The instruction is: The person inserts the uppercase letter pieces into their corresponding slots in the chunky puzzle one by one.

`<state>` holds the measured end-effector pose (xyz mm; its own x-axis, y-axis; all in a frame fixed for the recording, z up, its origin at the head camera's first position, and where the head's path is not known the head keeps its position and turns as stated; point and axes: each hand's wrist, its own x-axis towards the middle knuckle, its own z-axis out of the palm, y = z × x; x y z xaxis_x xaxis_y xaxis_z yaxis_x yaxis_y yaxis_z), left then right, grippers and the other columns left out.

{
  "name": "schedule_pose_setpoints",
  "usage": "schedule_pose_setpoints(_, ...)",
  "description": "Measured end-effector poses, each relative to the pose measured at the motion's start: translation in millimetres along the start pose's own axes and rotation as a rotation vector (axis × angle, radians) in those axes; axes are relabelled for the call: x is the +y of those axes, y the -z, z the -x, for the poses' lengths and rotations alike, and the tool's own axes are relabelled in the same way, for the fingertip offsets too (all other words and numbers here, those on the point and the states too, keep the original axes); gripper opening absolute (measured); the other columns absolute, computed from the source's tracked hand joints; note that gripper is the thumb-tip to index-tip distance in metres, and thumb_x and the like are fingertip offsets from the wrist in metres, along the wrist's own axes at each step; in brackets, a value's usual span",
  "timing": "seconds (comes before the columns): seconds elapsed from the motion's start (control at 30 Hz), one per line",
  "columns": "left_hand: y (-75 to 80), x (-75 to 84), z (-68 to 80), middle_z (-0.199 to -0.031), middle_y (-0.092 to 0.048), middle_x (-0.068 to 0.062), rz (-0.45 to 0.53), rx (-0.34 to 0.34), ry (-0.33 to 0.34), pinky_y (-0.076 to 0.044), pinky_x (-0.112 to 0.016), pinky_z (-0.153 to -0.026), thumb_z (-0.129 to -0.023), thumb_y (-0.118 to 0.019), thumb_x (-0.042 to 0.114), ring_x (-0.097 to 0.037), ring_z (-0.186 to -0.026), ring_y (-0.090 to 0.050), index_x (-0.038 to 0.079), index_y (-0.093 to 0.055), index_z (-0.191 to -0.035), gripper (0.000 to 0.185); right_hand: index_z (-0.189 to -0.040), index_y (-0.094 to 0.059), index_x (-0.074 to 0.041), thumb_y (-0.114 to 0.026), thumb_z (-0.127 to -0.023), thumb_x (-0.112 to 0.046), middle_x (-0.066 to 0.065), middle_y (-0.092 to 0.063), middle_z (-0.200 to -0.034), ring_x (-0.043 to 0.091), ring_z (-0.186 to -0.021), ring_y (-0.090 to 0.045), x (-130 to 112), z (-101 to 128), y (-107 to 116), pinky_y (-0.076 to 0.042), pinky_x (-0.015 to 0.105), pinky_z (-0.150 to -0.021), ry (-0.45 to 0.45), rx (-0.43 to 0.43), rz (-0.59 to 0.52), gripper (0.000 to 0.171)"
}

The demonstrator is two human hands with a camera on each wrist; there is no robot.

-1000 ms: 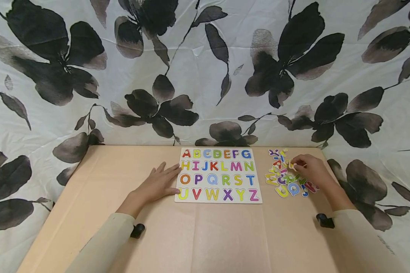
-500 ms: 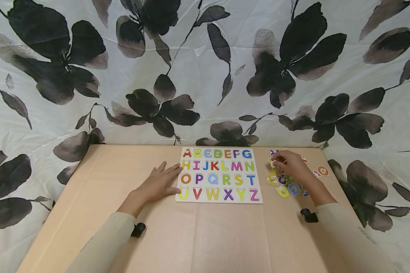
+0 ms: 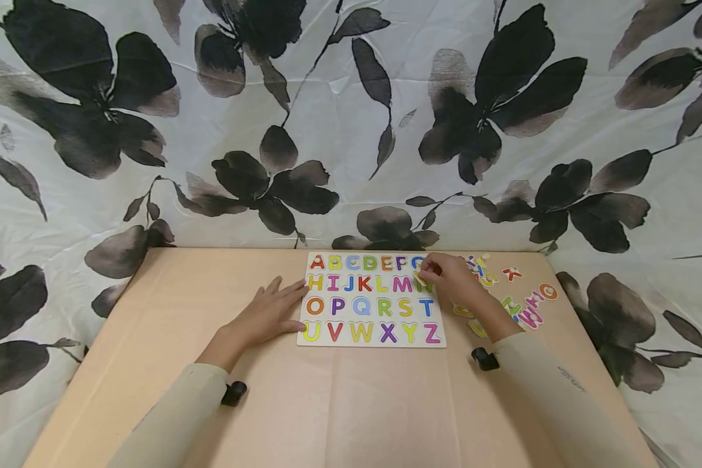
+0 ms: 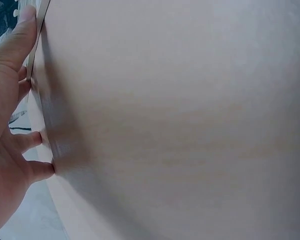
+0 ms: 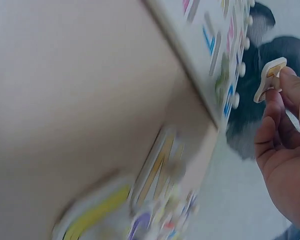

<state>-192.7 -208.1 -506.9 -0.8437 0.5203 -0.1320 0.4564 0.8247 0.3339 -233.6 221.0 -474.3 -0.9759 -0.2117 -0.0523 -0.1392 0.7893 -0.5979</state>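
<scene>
Two sleeves in pale cloth come up from the near edge of the tan surface (image 3: 351, 403), each with a dark wrist mount. Beyond them, the left hand (image 3: 266, 318) lies flat with its fingers (image 4: 20, 35) straight and slightly spread, their tips touching the left edge of the alphabet puzzle board (image 3: 371, 299); it holds nothing. That board lies flat in the middle of the surface, its coloured letters set in four rows from A down to Z.

Over the board's upper right corner, the right hand (image 3: 453, 276) hovers by the G and N places, its thumb and fingers (image 5: 290, 90) curled and pinching a small yellowish letter piece (image 5: 270, 77). In the right wrist view this piece is clear of the board, tilted on edge just beside the row of white pegs; which letter it is cannot be told.

Right of the board, partly behind the right forearm, lies a loose scatter of letter pieces (image 3: 520, 299), with an orange O and a red X at its far side. Behind everything hangs a white cloth with large dark flowers (image 3: 351, 130).
</scene>
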Motion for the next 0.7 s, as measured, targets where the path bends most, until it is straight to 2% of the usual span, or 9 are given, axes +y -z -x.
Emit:
schedule_pose_setpoints(0.2,-0.6,-0.4,-0.3,-0.169,-0.034,-0.002,0.038,0.001,0.020,-0.019,-0.078,-0.117,-0.087,-0.075,0.060,-0.053,-0.155,-0.018,0.018,-0.040,-0.160,0.092,-0.101,-0.065,-0.013,-0.073,-0.098,-0.026,0.004,-0.060,-0.086,0.019,-0.077,-0.056,-21,-13,-23,-0.048,0.027,-0.065,-0.025,-0.021,-0.030,0.016)
schedule_pose_setpoints(0.37,-2.6,-1.6,0.6,-0.168,-0.035,-0.003,0.057,0.011,0.019,-0.019,-0.078,-0.117,-0.086,-0.076,0.058,-0.053,-0.155,-0.018,0.017,-0.041,-0.160,0.092,-0.095,-0.063,-0.013,-0.076,-0.096,-0.025,0.003,-0.059,-0.080,0.018,-0.068,-0.056,-44,-22,-43,-0.047,0.026,-0.058,0.038,-0.005,-0.037,0.018)
schedule_pose_setpoints(0.5,-3.7,-1.6,2.3,-0.168,-0.035,-0.003,0.068,0.018,0.023,-0.018,-0.077,-0.118,-0.086,-0.076,0.059,-0.052,-0.155,-0.018,0.016,-0.040,-0.160,0.093,-0.093,-0.063,-0.014,-0.077,-0.095,-0.026,0.000,-0.060,-0.080,0.014,-0.071,-0.055,-62,-29,-61,-0.046,0.025,-0.061,0.109,0.016,-0.042,0.019)
schedule_pose_setpoints(0.7,-3.9,-3.0,0.0,-0.168,-0.036,-0.004,0.071,0.028,0.021,-0.017,-0.077,-0.118,-0.086,-0.076,0.059,-0.052,-0.155,-0.018,0.015,-0.040,-0.160,0.093,-0.091,-0.062,-0.016,-0.076,-0.095,-0.028,-0.002,-0.061,-0.076,0.012,-0.068,-0.054,-94,-41,-83,-0.044,0.024,-0.061,0.144,-0.012,-0.069,0.019)
